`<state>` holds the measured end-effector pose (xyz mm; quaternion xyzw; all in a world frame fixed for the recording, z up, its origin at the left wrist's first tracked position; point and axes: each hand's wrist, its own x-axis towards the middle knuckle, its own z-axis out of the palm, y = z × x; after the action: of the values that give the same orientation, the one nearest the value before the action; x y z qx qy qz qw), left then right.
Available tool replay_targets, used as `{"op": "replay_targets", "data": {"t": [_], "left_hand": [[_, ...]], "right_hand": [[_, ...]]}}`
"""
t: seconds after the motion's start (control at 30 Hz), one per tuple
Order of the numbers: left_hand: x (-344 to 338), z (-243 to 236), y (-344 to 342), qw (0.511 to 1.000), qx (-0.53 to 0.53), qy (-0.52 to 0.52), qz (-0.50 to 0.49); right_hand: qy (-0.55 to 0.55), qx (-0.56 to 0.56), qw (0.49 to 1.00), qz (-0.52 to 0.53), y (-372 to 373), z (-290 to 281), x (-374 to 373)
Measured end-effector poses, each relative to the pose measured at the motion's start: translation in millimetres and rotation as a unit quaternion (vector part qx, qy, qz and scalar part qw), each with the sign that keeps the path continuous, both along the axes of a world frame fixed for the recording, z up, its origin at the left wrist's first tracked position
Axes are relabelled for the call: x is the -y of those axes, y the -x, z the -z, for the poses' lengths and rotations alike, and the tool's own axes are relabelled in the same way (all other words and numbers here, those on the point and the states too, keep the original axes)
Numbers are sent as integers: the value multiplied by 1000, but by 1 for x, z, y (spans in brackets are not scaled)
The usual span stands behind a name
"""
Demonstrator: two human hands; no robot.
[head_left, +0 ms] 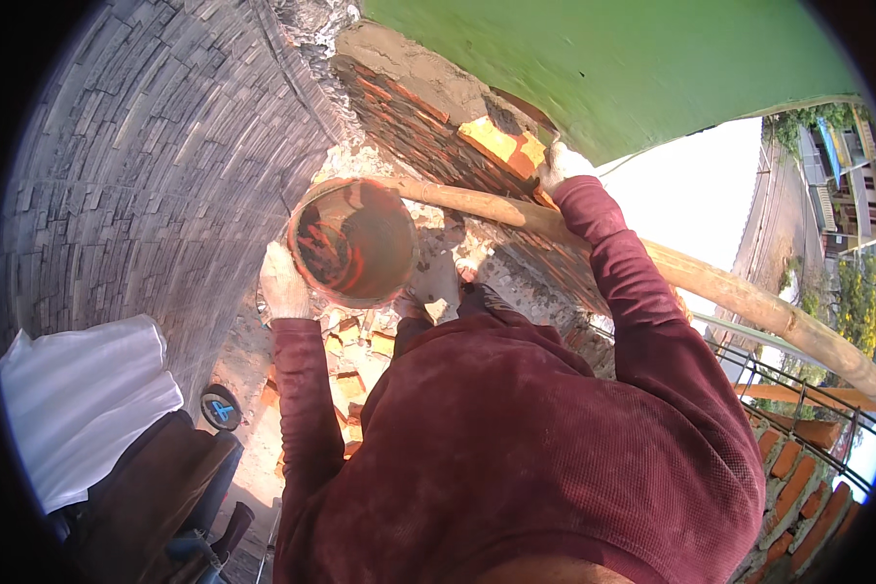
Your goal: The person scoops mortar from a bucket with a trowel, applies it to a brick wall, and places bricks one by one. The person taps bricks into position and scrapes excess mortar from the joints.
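Note:
My left hand (284, 283), in a pale work glove, grips the left side of a round bucket (392, 209). Brownish mortar (365, 253) lies inside it, with reddish smears on the wall. My right hand (566, 167), also gloved, is up at the top of a brick wall (428, 122). Its fingers look curled, but what they hold is hidden. Just left of it sits an orange-yellow brick (492, 139) in sunlight, with a dark patch of mortar (504, 119) by it.
A thick wooden pole (720, 279) slants below my right forearm. Broken bricks (350, 384) litter the ground near my feet. Grey stone-patterned cladding (165, 165) rises at left, a green wall (613, 58) beyond. At lower left is a white cloth (92, 399); steel bars (798, 389) stand at right.

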<state>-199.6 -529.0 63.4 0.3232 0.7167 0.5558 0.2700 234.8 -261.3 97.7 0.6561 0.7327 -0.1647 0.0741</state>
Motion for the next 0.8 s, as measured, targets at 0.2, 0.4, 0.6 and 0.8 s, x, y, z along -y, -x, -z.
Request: {"op": "replay_targets", "data": {"t": [0.2,0.4,0.6,0.8], "left_hand": [[-35,-49,1,1000,-10,0,28],[-76,-122,16,952,-267,-28,147],[-97,-167,31,958,-156,-109,213],[-87,-177,58,902,-355,-110,218]], "right_hand": [[-88,-80,986,-118,-21,-28,19],[-36,-173,908,-381,56,-153,103],[-203,-125,892,-385,144,-105,123],[-58,-47,901,-427,136,-155,154]]}}
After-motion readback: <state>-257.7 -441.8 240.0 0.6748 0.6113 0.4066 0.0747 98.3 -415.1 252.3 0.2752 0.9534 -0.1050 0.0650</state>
